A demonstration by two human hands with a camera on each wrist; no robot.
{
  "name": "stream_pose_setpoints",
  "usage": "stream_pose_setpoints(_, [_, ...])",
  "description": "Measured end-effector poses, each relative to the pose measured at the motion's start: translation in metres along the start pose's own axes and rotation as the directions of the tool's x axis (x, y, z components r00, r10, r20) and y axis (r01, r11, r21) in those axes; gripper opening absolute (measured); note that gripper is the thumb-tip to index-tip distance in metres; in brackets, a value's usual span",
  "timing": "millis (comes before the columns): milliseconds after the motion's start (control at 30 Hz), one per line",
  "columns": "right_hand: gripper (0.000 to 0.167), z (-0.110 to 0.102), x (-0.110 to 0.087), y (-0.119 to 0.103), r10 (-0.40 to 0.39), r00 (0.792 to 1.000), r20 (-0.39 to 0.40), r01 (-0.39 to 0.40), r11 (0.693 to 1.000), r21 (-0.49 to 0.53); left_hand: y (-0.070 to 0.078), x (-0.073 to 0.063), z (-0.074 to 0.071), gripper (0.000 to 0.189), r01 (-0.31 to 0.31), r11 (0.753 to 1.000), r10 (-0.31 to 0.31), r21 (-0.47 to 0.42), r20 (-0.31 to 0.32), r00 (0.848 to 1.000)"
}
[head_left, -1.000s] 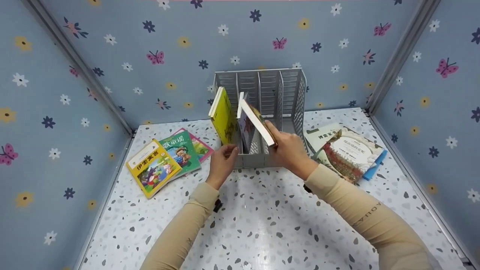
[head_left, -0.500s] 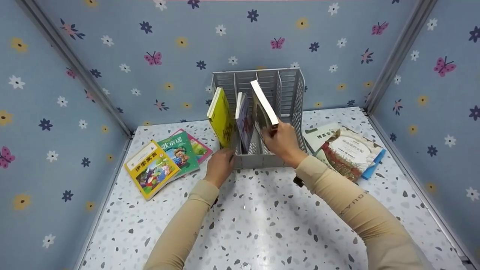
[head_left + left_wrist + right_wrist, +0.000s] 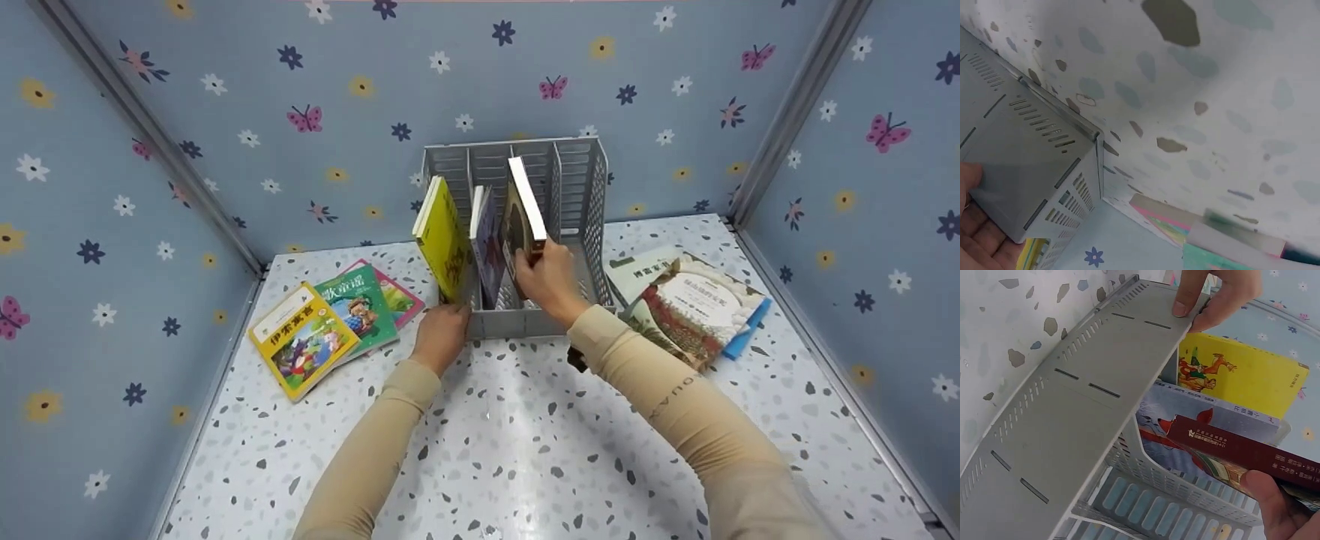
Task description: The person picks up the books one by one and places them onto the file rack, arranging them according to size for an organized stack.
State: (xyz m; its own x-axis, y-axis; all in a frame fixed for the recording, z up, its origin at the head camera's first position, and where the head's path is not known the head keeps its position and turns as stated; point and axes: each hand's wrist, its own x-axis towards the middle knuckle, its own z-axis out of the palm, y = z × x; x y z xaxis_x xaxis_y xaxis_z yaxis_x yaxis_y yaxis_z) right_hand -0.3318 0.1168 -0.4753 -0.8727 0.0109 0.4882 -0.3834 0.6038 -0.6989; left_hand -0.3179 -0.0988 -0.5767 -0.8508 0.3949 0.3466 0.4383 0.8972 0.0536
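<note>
The left hand is gripping the left end of a gray book rack's front edge. The right hand is grasping a maroon-spined book, tilting partly inside the rack, right of a purple picture book. Rightward, the outermost compartment is offering room.

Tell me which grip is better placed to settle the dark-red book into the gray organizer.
Right, likely: the right grip holds the dark-red book at the organizer, while the left grip pinches the organizer's front-left edge.
</note>
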Motion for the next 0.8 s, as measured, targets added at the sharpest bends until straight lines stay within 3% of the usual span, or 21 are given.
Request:
stream_pose_setpoints(333, [0.018, 0.019, -0.006, 0.007, 0.090, 0.996, -0.030, -0.087, 0.994, 0.070, 0.000, 0.004, -0.003, 0.012, 0.016, 1.000, -0.015, -0.022, 0.055, 0.998])
stream_pose_setpoints(700, [0.016, 0.046, -0.016, 0.024, 0.099, 0.994, -0.046, -0.097, 0.995, 0.033, 0.003, 0.001, 0.002, 0.010, 0.014, 1.000, -0.014, -0.002, -0.032, 0.999])
stream_pose_setpoints(800, [0.015, 0.049, -0.017, 0.024, 0.104, 0.994, -0.040, -0.104, 0.995, 0.009, 0.003, 0.001, 0.001, 0.010, 0.020, 1.000, -0.020, 0.000, -0.025, 0.999])
